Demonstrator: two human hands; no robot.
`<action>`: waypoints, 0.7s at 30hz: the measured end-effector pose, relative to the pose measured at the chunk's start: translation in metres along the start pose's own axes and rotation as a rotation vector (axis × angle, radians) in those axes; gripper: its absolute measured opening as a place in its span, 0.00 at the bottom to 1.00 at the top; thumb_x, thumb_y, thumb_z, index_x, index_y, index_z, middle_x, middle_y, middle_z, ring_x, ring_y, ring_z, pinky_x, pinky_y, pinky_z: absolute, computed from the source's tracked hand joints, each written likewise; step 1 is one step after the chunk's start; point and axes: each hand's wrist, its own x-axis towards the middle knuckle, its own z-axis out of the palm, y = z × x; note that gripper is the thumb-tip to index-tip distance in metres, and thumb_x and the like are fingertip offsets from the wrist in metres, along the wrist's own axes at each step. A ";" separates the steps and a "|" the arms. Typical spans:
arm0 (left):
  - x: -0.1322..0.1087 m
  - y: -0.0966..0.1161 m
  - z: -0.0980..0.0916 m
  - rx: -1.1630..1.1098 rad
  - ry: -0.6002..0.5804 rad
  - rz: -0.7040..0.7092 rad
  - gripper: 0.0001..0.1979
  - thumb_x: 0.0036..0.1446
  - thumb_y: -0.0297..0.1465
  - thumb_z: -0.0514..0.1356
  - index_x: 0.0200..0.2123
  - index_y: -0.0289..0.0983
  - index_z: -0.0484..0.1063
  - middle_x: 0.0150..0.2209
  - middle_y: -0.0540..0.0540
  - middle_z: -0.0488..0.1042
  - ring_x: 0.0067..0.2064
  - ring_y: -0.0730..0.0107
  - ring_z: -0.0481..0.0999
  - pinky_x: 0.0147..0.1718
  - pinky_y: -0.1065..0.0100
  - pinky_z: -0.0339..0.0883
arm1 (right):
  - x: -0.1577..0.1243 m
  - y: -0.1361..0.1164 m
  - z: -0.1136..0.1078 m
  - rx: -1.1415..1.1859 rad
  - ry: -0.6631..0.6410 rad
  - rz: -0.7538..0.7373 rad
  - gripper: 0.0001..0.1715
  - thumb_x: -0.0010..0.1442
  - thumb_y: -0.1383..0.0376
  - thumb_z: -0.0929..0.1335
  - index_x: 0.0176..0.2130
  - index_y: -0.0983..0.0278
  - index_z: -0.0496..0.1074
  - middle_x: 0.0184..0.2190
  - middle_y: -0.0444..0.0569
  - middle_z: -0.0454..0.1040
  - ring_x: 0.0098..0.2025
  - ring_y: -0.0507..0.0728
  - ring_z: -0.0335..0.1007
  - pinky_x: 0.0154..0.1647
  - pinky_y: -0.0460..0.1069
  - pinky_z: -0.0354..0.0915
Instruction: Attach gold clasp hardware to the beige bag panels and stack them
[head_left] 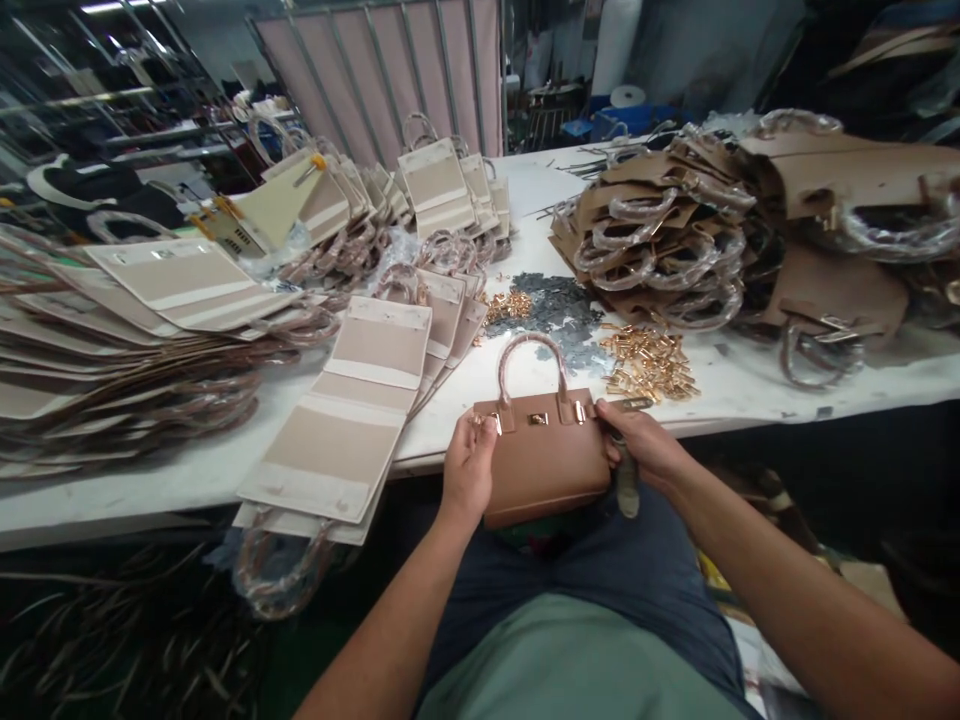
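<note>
A small brown handbag (547, 470) stands upright over my lap at the table's front edge, its front facing me. Its arched handle (531, 345) is wrapped in clear film, and gold-coloured fittings sit along the top. My left hand (471, 465) grips the left side, thumb beside the fitting there. At the right side, the fingers of my right hand (641, 440) pinch the edge near another fitting. An olive-handled tool (628, 490), perhaps pliers, hangs at my right hand; how it is held is partly hidden.
Gold-coloured metal pieces (651, 362) and dark flat pieces (559, 305) lie on the white table (442, 400) behind the bag. Stacked beige bag panels (341, 400) with wrapped handles fill the left, some overhanging the edge. Brown panels (667, 200) are heaped at right.
</note>
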 end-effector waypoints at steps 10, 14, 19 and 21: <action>0.002 -0.013 0.002 -0.019 0.059 -0.037 0.23 0.64 0.52 0.61 0.45 0.37 0.75 0.41 0.44 0.79 0.47 0.58 0.78 0.51 0.61 0.70 | 0.002 -0.001 -0.005 -0.050 -0.011 0.012 0.37 0.59 0.36 0.74 0.19 0.62 0.67 0.11 0.45 0.64 0.15 0.53 0.58 0.18 0.48 0.57; 0.007 -0.015 -0.002 0.163 0.081 -0.118 0.16 0.62 0.46 0.63 0.38 0.39 0.72 0.31 0.49 0.76 0.35 0.64 0.76 0.38 0.65 0.68 | 0.000 -0.003 -0.003 -0.207 0.028 -0.031 0.41 0.60 0.36 0.72 0.14 0.62 0.67 0.11 0.48 0.64 0.15 0.52 0.58 0.21 0.48 0.59; 0.023 -0.007 -0.011 0.556 0.023 -0.154 0.14 0.58 0.42 0.66 0.30 0.40 0.67 0.28 0.50 0.74 0.34 0.64 0.74 0.34 0.66 0.62 | 0.000 -0.004 0.000 -0.392 0.091 -0.055 0.41 0.63 0.37 0.71 0.14 0.62 0.67 0.11 0.48 0.66 0.16 0.53 0.60 0.23 0.49 0.60; 0.029 -0.007 -0.012 0.585 0.021 -0.162 0.14 0.57 0.43 0.66 0.30 0.40 0.69 0.31 0.48 0.76 0.35 0.62 0.75 0.34 0.65 0.62 | 0.001 -0.003 0.000 -0.432 0.114 -0.077 0.39 0.63 0.38 0.71 0.15 0.61 0.67 0.12 0.48 0.66 0.17 0.53 0.61 0.24 0.49 0.60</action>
